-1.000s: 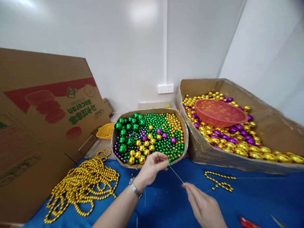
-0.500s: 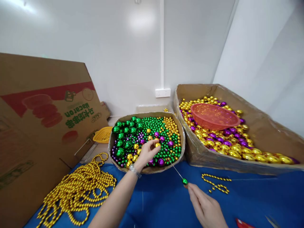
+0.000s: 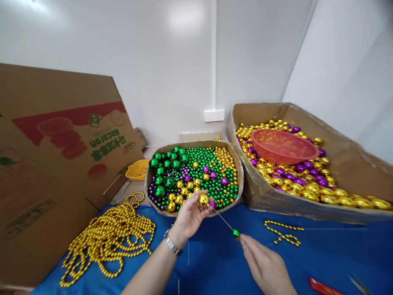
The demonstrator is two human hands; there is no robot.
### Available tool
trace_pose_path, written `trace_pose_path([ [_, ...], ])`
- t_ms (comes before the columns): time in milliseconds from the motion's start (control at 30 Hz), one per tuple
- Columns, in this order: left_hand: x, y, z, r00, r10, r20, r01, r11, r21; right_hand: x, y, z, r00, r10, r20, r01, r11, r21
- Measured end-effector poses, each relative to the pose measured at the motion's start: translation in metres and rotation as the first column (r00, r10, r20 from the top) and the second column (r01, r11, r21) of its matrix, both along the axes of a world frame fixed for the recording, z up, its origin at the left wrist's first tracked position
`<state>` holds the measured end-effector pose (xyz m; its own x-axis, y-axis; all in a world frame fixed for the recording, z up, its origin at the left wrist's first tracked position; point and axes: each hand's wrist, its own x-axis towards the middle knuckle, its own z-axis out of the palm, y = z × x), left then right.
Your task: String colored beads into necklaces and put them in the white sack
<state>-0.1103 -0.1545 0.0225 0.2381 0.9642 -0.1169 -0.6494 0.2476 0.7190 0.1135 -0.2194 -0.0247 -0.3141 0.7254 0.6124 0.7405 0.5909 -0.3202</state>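
My left hand [image 3: 190, 215], with a watch [image 3: 172, 243] on its wrist, is turned palm up over the near rim of the bead box [image 3: 196, 212]. Its fingers close around a large gold bead [image 3: 203, 200]. A thin needle [image 3: 223, 219] runs from beside that bead down to a green bead [image 3: 236, 233]. My right hand [image 3: 264, 262] pinches the needle's lower end just behind the green bead, above the blue cloth [image 3: 211, 258]. The box holds green, gold and purple beads of several sizes.
A larger carton [image 3: 307, 213] of gold and purple beads, with a red basket [image 3: 284, 149] on top, stands right. Gold bead strands [image 3: 107, 237] lie left beside a tilted cardboard box [image 3: 61, 184]. A short gold strand [image 3: 284, 233] and a red packet [image 3: 324, 287] lie right.
My left hand has drawn back from the bead pile with a gold bead and turned palm up, meeting the needle tip. My right hand has barely moved.
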Motion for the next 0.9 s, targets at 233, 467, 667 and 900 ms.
trace_pose_path([
  [233, 0.002, -0.004, 0.003, 0.997, 0.035, -0.07, -0.029, 0.996, 0.082, 0.005, -0.002, 0.0, 0.992, -0.039, 0.123, 0.033, 0.998, 0.054],
  [467, 0.005, -0.01, 0.002, 0.992, 0.028, -0.123, -0.012, 0.991, 0.134, 0.002, -0.002, -0.003, 0.993, -0.043, 0.11, 0.036, 0.997, 0.063],
  [667, 0.015, -0.023, -0.004, 0.995, -0.068, -0.078, 0.076, 0.992, 0.104, -0.008, -0.001, -0.007, 0.999, 0.033, -0.041, -0.034, 0.999, -0.038],
  [900, 0.016, -0.029, -0.007, 0.989, -0.019, -0.149, 0.041, 0.989, 0.144, -0.009, -0.002, -0.012, 1.0, 0.026, -0.018, -0.025, 0.998, 0.053],
])
